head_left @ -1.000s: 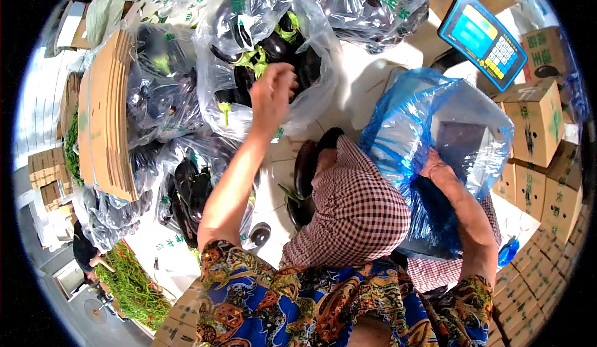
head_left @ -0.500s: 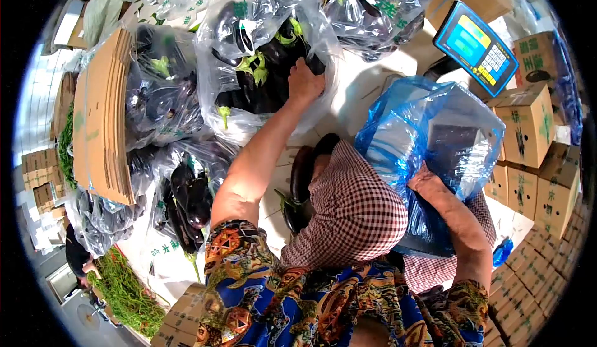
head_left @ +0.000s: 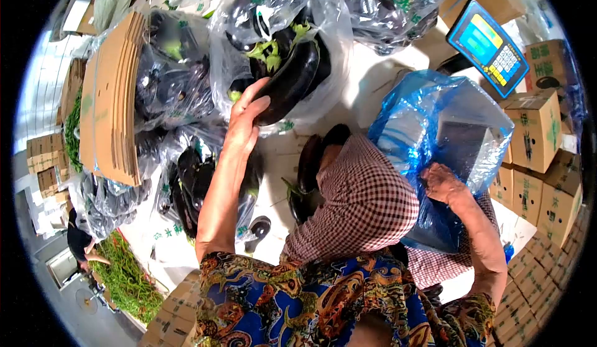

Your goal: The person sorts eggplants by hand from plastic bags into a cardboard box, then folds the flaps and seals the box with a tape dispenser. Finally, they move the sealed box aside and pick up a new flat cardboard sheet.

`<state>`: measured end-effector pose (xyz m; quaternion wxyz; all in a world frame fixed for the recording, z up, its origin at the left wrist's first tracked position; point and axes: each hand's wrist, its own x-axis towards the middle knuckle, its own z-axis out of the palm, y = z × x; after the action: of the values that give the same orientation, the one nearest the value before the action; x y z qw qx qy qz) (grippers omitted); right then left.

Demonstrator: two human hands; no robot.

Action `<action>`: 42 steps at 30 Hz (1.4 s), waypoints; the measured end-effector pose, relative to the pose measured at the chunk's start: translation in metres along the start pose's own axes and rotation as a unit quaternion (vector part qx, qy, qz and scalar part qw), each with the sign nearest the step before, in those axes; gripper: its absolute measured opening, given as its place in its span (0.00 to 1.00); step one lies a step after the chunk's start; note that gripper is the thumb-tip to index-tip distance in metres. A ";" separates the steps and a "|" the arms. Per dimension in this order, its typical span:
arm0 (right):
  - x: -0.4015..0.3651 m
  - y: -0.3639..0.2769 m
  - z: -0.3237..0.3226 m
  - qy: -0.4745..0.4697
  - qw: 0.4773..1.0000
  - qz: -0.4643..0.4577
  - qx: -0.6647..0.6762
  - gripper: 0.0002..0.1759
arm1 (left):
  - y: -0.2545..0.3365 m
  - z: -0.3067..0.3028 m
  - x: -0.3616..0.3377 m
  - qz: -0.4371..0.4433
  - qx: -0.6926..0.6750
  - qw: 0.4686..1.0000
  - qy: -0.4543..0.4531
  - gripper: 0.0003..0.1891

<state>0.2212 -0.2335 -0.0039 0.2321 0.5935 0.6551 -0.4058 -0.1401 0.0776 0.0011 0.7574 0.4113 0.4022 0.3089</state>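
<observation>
My left hand [head_left: 245, 118] is closed round the near end of a long dark eggplant [head_left: 289, 89], thumb on top. The eggplant slants up to the right over an opened clear plastic bag [head_left: 341, 48] of eggplants, where green stem caps [head_left: 266, 56] show. My right hand [head_left: 443, 182] grips the gathered side of a blue plastic bag [head_left: 398, 126]. That bag stands open beside my knee, lining what looks like a box. Its fingertips are partly hidden in the folds.
A scale display [head_left: 488, 48] stands at the upper right, near stacked cartons [head_left: 528, 129]. Flattened cardboard [head_left: 109, 98] leans on bagged eggplants [head_left: 174, 86] at the left. Loose eggplants [head_left: 308, 163] lie by my foot. Green peppers [head_left: 127, 278] and another person [head_left: 79, 244] are at the lower left.
My left hand has moved left and toward me from inside the clear bag and now holds an eggplant by its near end. My right hand keeps its grip on the blue bag.
</observation>
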 end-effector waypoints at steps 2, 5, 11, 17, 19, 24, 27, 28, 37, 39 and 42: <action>0.003 0.018 0.032 0.110 0.994 -0.027 -0.003 0.22 | -0.006 -0.010 -0.022 -0.008 -0.068 0.997 -0.041 0.26; -0.013 -0.008 -0.018 0.101 0.994 0.022 0.044 0.18 | -0.031 -0.026 -0.043 -0.038 -0.182 0.980 -0.065 0.32; -0.055 -0.038 -0.107 0.063 0.881 0.054 0.467 0.05 | -0.029 0.019 -0.059 -0.025 -0.187 0.977 -0.101 0.42; -0.055 -0.052 -0.137 0.262 0.669 -0.228 0.657 0.40 | 0.004 0.133 -0.038 -0.001 -0.121 0.963 -0.242 0.50; -0.036 -0.061 -0.141 0.349 0.541 -0.281 0.711 0.39 | 0.005 0.161 -0.029 0.056 -0.013 0.948 -0.313 0.48; -0.051 -0.036 -0.142 0.353 0.354 -0.277 0.821 0.24 | 0.009 0.217 -0.029 0.025 -0.057 0.910 -0.410 0.47; -0.060 -0.027 -0.129 0.338 0.304 -0.316 0.833 0.27 | 0.003 0.228 -0.025 -0.020 -0.093 0.881 -0.463 0.43; -0.062 -0.026 -0.126 0.324 0.284 -0.337 0.837 0.29 | 0.001 0.231 -0.021 -0.043 -0.107 0.870 -0.479 0.42; -0.088 -0.011 -0.102 0.518 0.322 -0.112 0.785 0.28 | -0.006 0.233 0.007 -0.030 0.183 0.847 -0.499 0.26; -0.108 -0.022 -0.098 0.513 0.410 -0.039 0.753 0.27 | -0.011 0.206 0.010 -0.075 0.082 0.927 -0.359 0.21; -0.099 -0.021 -0.074 0.443 0.518 0.067 0.729 0.40 | -0.030 0.139 0.023 -0.092 0.019 0.958 -0.270 0.23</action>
<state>0.2329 -0.2315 0.1212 -0.5753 0.7002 0.1063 -0.4093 -0.0041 0.0298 0.0134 0.8548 0.4550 0.2253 0.1074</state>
